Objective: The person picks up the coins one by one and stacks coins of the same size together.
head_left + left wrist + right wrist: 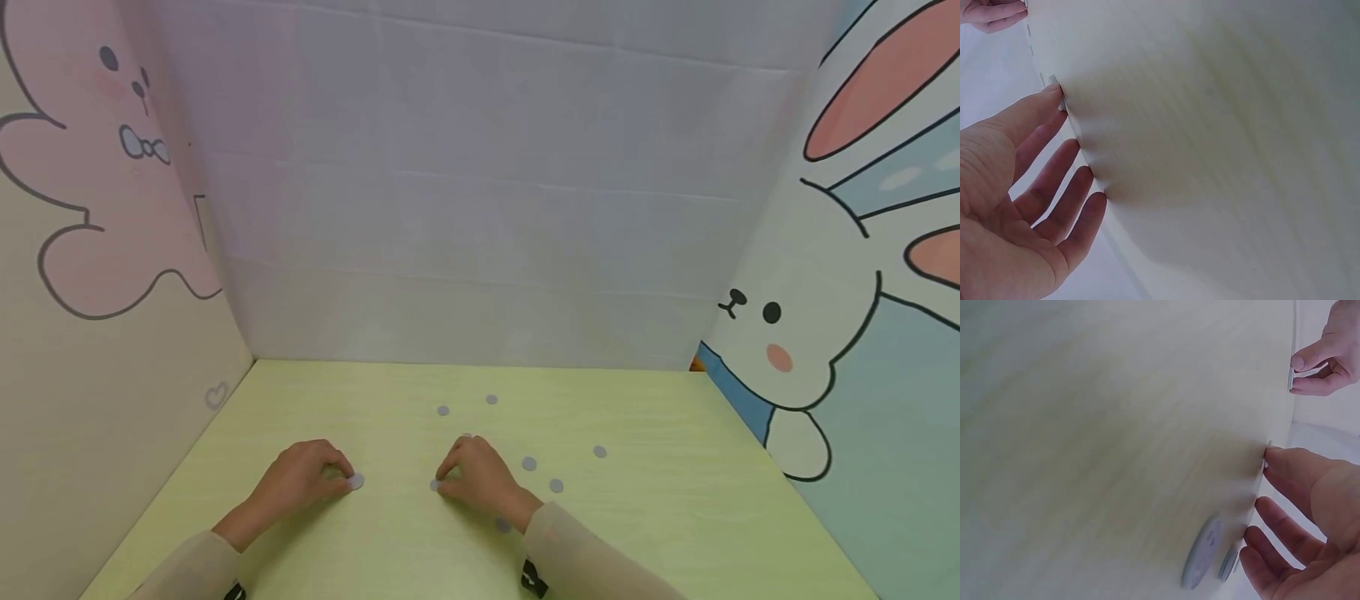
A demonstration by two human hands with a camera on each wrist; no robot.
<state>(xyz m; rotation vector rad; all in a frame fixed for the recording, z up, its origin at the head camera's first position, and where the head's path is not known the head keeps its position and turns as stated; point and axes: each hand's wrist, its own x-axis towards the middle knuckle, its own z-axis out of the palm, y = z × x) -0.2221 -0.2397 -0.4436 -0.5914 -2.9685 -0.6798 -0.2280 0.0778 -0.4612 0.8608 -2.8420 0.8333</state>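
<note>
Left disc (357, 481): at left part of surface (712, 517), right of the left hand (300, 475); grip pinches its left edge, thumb and index. Right disc (434, 485): mid-surface, left of the right hand (477, 475); thumb-index grip pinches it. Loose discs (529, 463) lie far, near and right of that hand.
</note>
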